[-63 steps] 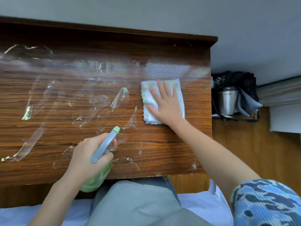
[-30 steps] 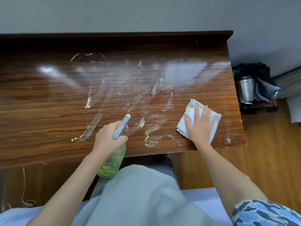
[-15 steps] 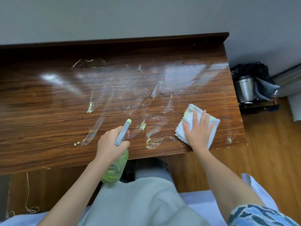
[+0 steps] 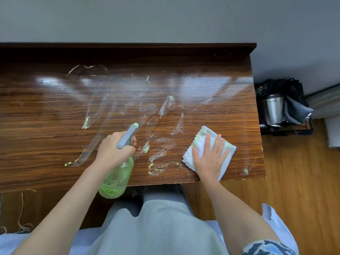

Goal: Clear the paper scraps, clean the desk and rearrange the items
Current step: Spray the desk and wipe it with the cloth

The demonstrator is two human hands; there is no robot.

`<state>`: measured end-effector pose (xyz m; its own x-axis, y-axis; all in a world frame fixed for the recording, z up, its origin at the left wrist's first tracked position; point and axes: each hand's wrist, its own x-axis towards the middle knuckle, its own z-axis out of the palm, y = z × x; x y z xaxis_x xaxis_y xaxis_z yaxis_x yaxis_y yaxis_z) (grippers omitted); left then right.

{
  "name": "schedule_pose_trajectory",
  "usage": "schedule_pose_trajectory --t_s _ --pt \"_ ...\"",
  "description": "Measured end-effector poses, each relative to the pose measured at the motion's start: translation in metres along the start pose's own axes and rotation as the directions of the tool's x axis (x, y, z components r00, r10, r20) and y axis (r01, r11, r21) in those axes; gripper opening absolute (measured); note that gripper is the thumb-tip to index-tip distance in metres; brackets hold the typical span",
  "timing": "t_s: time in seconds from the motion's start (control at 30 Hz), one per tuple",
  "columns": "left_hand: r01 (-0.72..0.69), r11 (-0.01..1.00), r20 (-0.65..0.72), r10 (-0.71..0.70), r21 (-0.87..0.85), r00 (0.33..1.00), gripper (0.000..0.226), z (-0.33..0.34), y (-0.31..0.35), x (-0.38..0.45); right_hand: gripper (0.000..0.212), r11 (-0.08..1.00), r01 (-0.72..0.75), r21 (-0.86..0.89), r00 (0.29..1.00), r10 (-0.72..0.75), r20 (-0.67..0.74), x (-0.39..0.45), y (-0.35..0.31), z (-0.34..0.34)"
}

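With no scraps in sight, your right hand (image 4: 208, 159) presses flat on the cloth (image 4: 223, 144); left hand (image 4: 114, 150) clutches the spray bottle (image 4: 117, 178); streaks (image 4: 158, 159) between them remain.

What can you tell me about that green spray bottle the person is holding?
The spray bottle has a ribbed, see-through green body, glass or plastic by its look, and a grey spray head tipped with a pale green nozzle. The left hand is wrapped around its neck, holding it tilted, nozzle aimed away over the desk, body hanging past the desk's near edge. It seems not to rest on anything. How much liquid it holds cannot be told.
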<state>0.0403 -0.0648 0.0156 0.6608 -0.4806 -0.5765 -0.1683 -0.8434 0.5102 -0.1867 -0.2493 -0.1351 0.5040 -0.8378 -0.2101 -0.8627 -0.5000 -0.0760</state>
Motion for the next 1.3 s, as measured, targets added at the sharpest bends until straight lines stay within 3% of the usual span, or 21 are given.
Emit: schedule_pose_trajectory --t_s 0.13,0.27,0.57,0.7,0.93,1.1,1.3 --pt "-0.130 0.981 0.141 0.109 0.147 0.984 0.014 0.021 -0.008 -0.017 0.075 1.000 0.002 -0.011 1.000 -0.001 0.015 0.000 -0.001 -0.001" --pt "-0.208 0.913 0.311 0.096 0.350 0.945 0.010 0.037 -0.028 -0.036 0.075 1.000 0.002 -0.010 1.000 -0.002 0.008 0.000 0.000 0.000" --pt "-0.319 0.823 0.425 0.105 0.470 0.899 0.013 0.037 -0.056 -0.058 0.074 1.000 0.009 0.011 1.000 -0.010 0.011 -0.002 -0.001 -0.002" --pt "-0.335 0.798 0.427 0.109 0.501 0.898 0.007 0.045 -0.053 -0.059 0.074 1.000 0.011 -0.002 1.000 -0.011 0.022 -0.002 0.000 -0.002" --pt "-0.378 0.778 0.436 0.150 0.502 0.887 0.014 0.048 -0.059 -0.061 0.072 1.000 0.003 -0.008 0.999 -0.002 0.037 -0.002 -0.001 -0.002" --pt "-0.222 0.827 0.265 0.092 0.516 0.960 0.004 0.041 -0.068 -0.061 0.070 1.000 0.001 -0.015 0.999 0.000 0.033 -0.002 -0.002 -0.001" --pt "-0.144 0.885 0.178 0.071 0.442 0.982 0.008 0.027 -0.077 -0.059 0.072 1.000 -0.005 -0.014 0.999 0.005 0.038 -0.002 -0.002 -0.004"
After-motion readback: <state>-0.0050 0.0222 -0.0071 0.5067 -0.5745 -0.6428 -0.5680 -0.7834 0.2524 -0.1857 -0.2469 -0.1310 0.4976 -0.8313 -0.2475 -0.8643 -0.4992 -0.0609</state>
